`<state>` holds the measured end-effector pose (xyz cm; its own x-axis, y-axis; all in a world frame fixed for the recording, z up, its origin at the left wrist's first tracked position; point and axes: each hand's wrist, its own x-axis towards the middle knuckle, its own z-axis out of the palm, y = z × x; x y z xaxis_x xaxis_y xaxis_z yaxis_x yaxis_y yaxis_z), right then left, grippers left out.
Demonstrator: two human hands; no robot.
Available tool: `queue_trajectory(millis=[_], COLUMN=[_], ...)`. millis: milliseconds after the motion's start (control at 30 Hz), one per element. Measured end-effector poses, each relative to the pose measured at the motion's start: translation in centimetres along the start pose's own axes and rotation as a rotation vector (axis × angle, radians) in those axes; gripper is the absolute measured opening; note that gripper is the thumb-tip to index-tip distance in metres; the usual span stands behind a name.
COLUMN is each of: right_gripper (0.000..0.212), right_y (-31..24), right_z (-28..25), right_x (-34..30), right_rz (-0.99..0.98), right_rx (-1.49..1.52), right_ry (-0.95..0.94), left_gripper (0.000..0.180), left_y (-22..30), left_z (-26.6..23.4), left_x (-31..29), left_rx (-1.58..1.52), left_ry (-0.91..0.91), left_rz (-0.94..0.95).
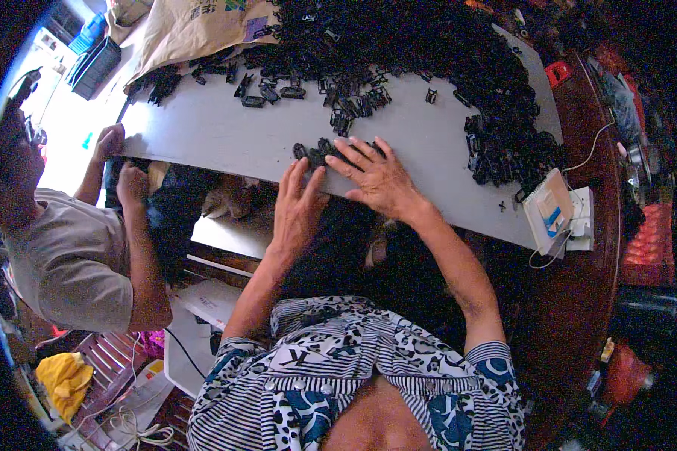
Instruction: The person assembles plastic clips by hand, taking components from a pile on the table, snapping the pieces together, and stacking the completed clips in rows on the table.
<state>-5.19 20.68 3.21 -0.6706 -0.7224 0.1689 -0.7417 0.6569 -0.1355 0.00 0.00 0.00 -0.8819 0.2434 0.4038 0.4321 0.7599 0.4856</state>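
Note:
Small black frame-shaped pieces that look like plastic buckles (317, 150) lie in a short row near the front edge of the pale grey tabletop (226, 124). My right hand (384, 183) rests over the right part of this row, fingers spread, hiding some of the pieces. At the row's left end, the fingertips of my left hand (297, 210) come close to the pieces or touch them; I cannot tell which. Its fingers are stretched out, and the palm hangs at the table's edge. Neither hand grips anything that I can see.
A big heap of black pieces (414, 45) covers the back and right of the table, with loose ones before it. A tan sack (195, 34) lies back left. A co-worker (75, 248) sits at left. A white box-like device (553, 210) with cables stands at the right corner.

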Motion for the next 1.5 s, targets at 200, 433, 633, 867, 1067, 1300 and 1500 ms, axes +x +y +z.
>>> queue_trajectory(millis=[200,433,633,867,1067,1300,1500], right_gripper=[0.065,0.064,0.062,0.031,0.038,0.05,0.049], right_y=[-5.2,-5.7,-4.0,8.3,14.4,10.6,17.7], right_z=[2.5,5.5,4.8,-1.0,-2.0,0.1,-2.4], right_x=[5.8,15.1,15.6,6.7,2.0,1.0,2.0], right_rz=[0.024,0.09,0.061,0.353,0.662,0.406,0.498], right_rx=[0.082,0.069,0.089,-0.055,-0.095,0.031,0.027], right_ry=[0.13,0.17,0.407,0.565,0.339,0.315,0.405], left_gripper=[0.047,0.032,0.033,0.031,0.04,0.045,0.045], left_y=[-6.3,-12.5,-13.1,-6.1,-1.9,-0.6,1.5], left_z=[-4.3,-6.8,-6.9,-2.5,3.2,8.2,8.1], left_x=[-0.1,3.8,5.3,9.1,17.0,19.3,18.6], left_rx=[0.077,-0.006,0.073,-0.033,0.071,0.231,0.187], left_ry=[0.113,0.239,0.389,0.195,0.064,-0.212,-0.289], left_rz=[-0.08,-0.123,-0.141,0.065,0.216,0.296,0.417])
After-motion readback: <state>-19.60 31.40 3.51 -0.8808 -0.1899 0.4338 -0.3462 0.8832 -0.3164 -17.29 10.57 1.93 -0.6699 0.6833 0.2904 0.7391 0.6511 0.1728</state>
